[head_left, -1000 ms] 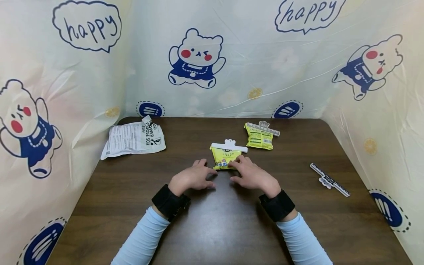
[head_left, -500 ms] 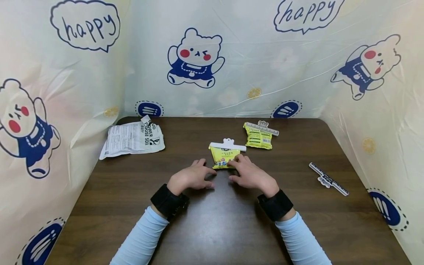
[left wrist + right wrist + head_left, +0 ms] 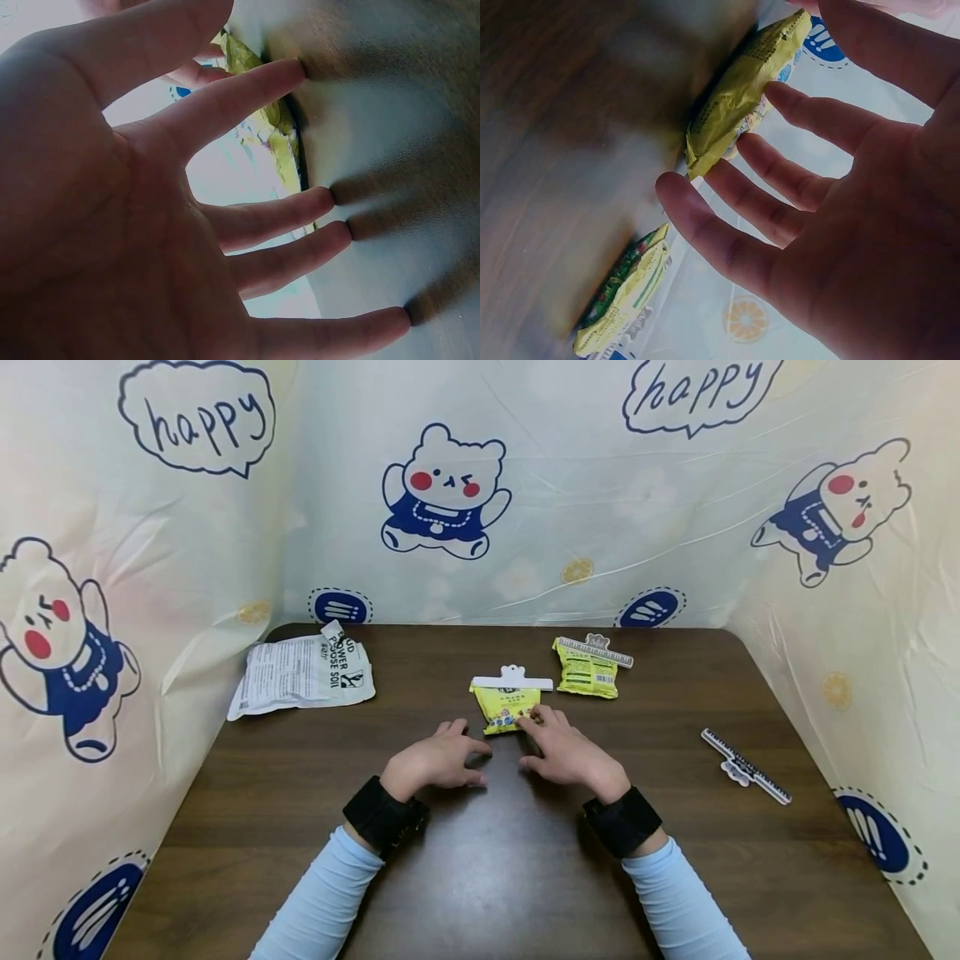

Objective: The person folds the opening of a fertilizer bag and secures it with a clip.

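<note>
A small yellow snack packet (image 3: 502, 703) lies on the dark wooden table, its far edge held in a long white bag clip (image 3: 512, 683). My right hand (image 3: 576, 758) reaches in from the right, fingers spread, and its fingertips rest on the packet's near right corner. In the right wrist view, the fingers (image 3: 799, 176) are extended against the printed face of the yellow packet (image 3: 739, 101). My left hand (image 3: 431, 763) is at the packet's near left with nothing in it. Its fingertips (image 3: 346, 227) meet the tabletop in the left wrist view.
Behind and to the right lies another yellow packet (image 3: 587, 676) with a ruler-marked clip (image 3: 596, 650) on it. A loose clip (image 3: 746, 767) lies farther right. At the back left is a large white bag (image 3: 300, 675). A printed curtain (image 3: 540, 510) surrounds the table.
The clipped yellow packet has slid a little away from me and to the left, out from under part of my right hand. Both hands stay almost in place.
</note>
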Motion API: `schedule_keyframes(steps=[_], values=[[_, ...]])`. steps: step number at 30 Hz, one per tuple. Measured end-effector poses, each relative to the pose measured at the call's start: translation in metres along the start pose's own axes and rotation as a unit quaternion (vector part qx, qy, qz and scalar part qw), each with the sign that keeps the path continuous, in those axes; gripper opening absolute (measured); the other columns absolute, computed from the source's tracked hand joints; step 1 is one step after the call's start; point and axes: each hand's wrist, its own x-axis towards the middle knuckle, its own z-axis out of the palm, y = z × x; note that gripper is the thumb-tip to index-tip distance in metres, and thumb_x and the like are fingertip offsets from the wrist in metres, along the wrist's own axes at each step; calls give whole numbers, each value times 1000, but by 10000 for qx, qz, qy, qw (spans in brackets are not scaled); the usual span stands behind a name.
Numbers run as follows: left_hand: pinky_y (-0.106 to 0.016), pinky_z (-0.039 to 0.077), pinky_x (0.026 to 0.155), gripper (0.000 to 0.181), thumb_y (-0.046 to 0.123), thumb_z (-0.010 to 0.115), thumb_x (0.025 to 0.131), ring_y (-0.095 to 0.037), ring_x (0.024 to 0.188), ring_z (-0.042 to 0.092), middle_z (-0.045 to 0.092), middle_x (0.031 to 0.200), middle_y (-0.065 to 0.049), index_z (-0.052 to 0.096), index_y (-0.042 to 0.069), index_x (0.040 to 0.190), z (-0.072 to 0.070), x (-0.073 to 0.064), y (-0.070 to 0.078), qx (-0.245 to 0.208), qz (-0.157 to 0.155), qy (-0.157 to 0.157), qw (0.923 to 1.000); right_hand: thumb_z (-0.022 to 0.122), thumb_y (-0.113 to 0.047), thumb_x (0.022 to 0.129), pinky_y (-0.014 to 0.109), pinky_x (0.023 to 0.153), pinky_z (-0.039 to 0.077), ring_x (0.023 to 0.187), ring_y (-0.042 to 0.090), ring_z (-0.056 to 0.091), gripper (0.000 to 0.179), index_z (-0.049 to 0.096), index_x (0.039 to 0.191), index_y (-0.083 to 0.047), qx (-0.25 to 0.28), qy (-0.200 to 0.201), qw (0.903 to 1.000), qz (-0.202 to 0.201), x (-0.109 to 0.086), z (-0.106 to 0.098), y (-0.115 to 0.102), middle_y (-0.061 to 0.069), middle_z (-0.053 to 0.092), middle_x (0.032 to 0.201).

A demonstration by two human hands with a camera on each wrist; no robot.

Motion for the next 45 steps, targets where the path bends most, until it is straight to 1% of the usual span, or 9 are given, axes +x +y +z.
schedule_keyframes(steps=[6,18,23,26,29,34,37,45], values=[[-62,39,116,50,39,72,98,-44,149,30,33,163,-27,64,21,144,0,0,0,-28,63,56,10000,66,-29,104,64,112,41,146,45,32,66,40,160,-7,-145,-18,9999,18,3,1,3,27,29,164],[-61,41,114,51,39,73,98,-43,146,32,35,161,-26,64,21,145,0,-1,1,18,79,50,10000,60,-25,107,66,112,41,148,45,30,61,37,161,-8,-155,14,9998,127,7,3,3,27,28,165],[-60,43,113,52,40,72,98,-42,144,34,36,160,-26,63,21,145,1,0,1,55,78,59,9999,60,-27,107,70,114,35,152,45,25,63,35,163,-10,-121,-38,9996,247,7,3,-1,26,24,168],[-60,44,111,53,41,73,98,-42,143,34,36,159,-26,63,22,146,1,0,1,93,83,76,9999,60,-29,107,73,116,31,153,45,23,65,33,163,-11,-67,-5,9997,236,7,4,-3,26,23,169],[-60,45,110,54,42,73,97,-41,143,34,36,159,-25,62,22,147,1,0,1,132,83,70,9999,59,-30,108,73,117,28,153,45,23,63,34,163,-12,-46,28,9998,185,7,5,-3,26,23,169],[-60,46,109,54,42,73,97,-41,142,35,37,158,-25,62,22,147,2,0,0,122,101,95,9998,60,-30,107,72,117,28,153,45,24,62,37,162,-13,-70,4,9998,180,8,6,-3,26,23,169],[-60,46,109,54,41,73,97,-42,143,34,36,159,-26,62,22,147,2,0,0,113,99,90,9998,60,-30,107,73,117,28,153,46,23,63,36,162,-13,-91,-31,9998,177,8,7,-3,26,22,169],[-62,47,107,54,41,73,98,-42,143,34,35,160,-26,61,23,147,1,0,0,92,74,62,9999,58,-34,108,73,117,27,154,44,22,62,35,163,-16,-290,-82,9990,319,10,8,-5,22,22,170]])
